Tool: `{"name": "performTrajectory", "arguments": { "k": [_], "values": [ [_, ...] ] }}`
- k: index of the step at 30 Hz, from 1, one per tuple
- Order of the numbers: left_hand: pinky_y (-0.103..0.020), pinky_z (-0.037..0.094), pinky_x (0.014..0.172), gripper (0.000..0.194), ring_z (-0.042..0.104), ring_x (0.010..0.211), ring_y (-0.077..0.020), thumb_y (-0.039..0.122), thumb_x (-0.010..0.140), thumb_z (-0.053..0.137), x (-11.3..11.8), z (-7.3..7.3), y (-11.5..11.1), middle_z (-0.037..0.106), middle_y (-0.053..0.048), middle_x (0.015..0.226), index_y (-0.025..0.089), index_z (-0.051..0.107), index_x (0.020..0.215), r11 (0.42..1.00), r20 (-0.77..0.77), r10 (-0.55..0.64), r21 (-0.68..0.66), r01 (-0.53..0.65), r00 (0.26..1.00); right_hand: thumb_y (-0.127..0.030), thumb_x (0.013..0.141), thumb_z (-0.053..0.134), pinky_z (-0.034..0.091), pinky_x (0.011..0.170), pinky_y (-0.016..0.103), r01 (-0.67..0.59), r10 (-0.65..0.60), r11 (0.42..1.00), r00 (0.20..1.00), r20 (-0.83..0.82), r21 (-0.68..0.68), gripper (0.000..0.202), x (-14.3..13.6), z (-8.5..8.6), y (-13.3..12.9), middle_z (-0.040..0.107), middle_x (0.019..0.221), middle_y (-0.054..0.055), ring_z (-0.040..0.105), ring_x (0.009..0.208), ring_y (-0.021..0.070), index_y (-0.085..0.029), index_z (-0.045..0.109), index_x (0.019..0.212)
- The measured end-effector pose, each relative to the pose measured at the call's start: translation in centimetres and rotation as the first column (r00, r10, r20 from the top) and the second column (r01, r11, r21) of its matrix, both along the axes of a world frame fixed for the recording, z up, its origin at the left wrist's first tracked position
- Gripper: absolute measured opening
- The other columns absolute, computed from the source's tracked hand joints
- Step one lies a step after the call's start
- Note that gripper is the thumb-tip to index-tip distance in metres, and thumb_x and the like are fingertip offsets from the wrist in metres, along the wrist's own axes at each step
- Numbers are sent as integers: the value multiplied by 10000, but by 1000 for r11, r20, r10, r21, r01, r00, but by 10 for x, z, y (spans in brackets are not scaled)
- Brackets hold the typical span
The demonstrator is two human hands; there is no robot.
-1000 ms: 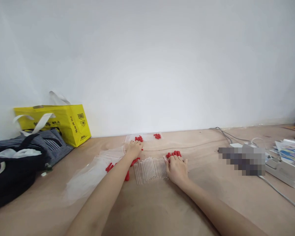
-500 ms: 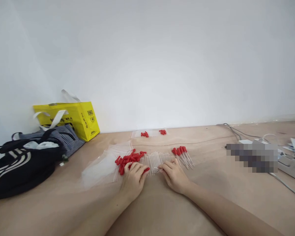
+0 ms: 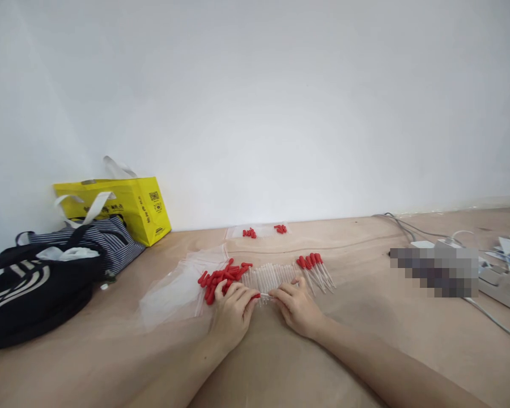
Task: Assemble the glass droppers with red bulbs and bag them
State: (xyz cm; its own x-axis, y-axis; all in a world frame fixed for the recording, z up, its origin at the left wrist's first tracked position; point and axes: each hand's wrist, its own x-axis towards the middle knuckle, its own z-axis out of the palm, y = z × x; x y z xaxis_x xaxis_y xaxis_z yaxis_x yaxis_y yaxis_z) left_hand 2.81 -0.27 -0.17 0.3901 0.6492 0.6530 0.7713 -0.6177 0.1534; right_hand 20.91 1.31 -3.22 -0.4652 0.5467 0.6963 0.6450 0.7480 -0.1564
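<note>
My left hand [image 3: 233,309] is closed on a red rubber dropper bulb [image 3: 257,296], its tip showing past the fingers. My right hand [image 3: 296,306] pinches a thin clear dropper tube [image 3: 264,294], whose end meets the bulb's mouth; how deep it sits I cannot tell. A heap of loose red bulbs [image 3: 221,277] lies just beyond my left hand. Between and behind the hands is a row of clear tubes [image 3: 274,275]. Several droppers with red bulbs fitted [image 3: 315,266] lie side by side beyond my right hand.
Clear zip bags [image 3: 174,294] lie left of the heap. Near the wall rests another bag [image 3: 263,230] with red bulbs. At left stand a yellow bag [image 3: 148,209], a striped bag [image 3: 121,241] and a black bag [image 3: 46,300]. Cables and a power strip [image 3: 501,286] lie at right.
My right hand has moved slightly left, bringing the tube's end from apart to the bulb in my left hand. The view has shifted a little.
</note>
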Motion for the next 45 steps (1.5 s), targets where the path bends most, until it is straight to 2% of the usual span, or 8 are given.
{"name": "performTrajectory", "arguments": {
  "k": [7, 14, 21, 27, 37, 42, 45],
  "values": [
    [-396, 218, 829, 142, 573, 695, -153, 181, 808, 455, 2, -2, -2, 647, 30, 681, 206, 588, 767, 1000, 61, -24, 9, 24, 998, -99, 803, 378, 196, 685, 288, -29, 27, 996, 999, 20, 79, 186, -2, 2, -4, 544, 652, 0, 428, 596, 108, -168, 548, 770],
    [-407, 202, 832, 171, 555, 706, -162, 168, 821, 413, 3, -2, -5, 644, 21, 667, 202, 562, 744, 996, 17, -92, 9, 92, 996, -68, 752, 393, 172, 638, 289, -46, 29, 987, 993, 112, 154, 186, 1, 5, -3, 521, 599, -15, 356, 531, 89, -163, 551, 730],
    [-422, 205, 846, 208, 539, 707, -166, 170, 835, 363, 7, -1, -8, 625, 2, 660, 187, 540, 726, 994, -31, -108, 19, 108, 994, -60, 723, 384, 175, 622, 282, -68, 48, 985, 991, 125, 157, 185, 0, 4, -2, 500, 588, -10, 335, 528, 95, -149, 541, 683],
    [-424, 213, 848, 202, 541, 701, -167, 170, 830, 369, 7, -1, -8, 621, 4, 664, 189, 536, 719, 995, -76, -99, 8, 100, 992, -88, 772, 359, 189, 616, 279, -81, 59, 986, 986, 153, 143, 222, -3, 5, -1, 502, 586, -2, 339, 524, 98, -149, 529, 643],
    [-446, 194, 877, 203, 544, 709, -162, 182, 839, 388, 8, 0, -6, 626, 11, 669, 190, 551, 718, 993, -84, -110, -57, 106, 990, -86, 798, 348, 200, 620, 271, -103, 74, 985, 977, 199, 140, 241, -3, 5, 2, 514, 594, 2, 364, 528, 102, -155, 539, 667],
    [-455, 161, 891, 95, 547, 727, -162, 227, 813, 484, -1, 0, -1, 638, 28, 689, 217, 571, 776, 991, -25, -86, -105, 83, 996, -160, 852, 364, 209, 650, 274, -107, 83, 984, 982, 167, 142, 212, 5, 9, 5, 546, 642, 0, 423, 584, 104, -171, 569, 803],
    [-451, 152, 902, 53, 545, 764, -167, 236, 789, 523, -7, 0, 1, 645, 21, 737, 224, 566, 818, 987, -23, -85, -137, 81, 996, -138, 847, 353, 214, 669, 281, -84, 60, 987, 983, 171, 138, 226, 11, 9, 6, 540, 644, 2, 422, 587, 105, -172, 573, 806]
  ]
}}
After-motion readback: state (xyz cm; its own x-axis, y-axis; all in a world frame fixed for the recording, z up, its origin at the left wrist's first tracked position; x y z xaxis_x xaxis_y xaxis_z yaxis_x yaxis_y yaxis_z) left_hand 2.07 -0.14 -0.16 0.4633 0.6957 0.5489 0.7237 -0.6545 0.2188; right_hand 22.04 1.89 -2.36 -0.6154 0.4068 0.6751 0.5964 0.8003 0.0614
